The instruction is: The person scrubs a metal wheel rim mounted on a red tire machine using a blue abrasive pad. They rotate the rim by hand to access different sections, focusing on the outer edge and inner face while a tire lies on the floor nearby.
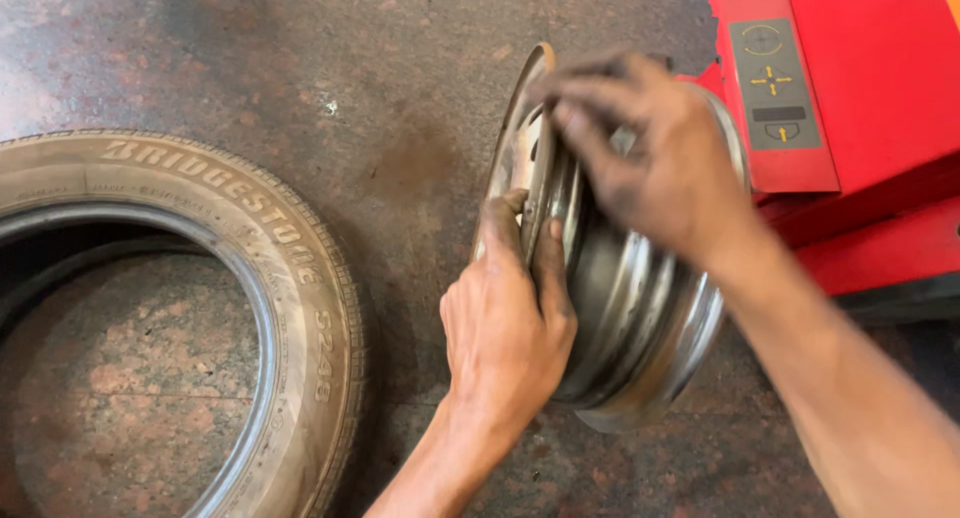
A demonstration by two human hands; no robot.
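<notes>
A bare steel wheel rim [640,318] stands on edge on the floor in the middle of the view, leaning toward a red machine. My left hand [505,323] grips the rim's near flange, thumb and fingers pinched over its edge. My right hand [655,153], smudged with grime and slightly blurred, lies over the top of the rim with its fingers spread across the barrel. A worn car tyre [300,278] lies flat on the floor to the left, apart from the rim.
The red machine [850,108] with a small grey control panel [770,83] fills the upper right, right behind the rim. The floor [380,98] is dark speckled stone with stains.
</notes>
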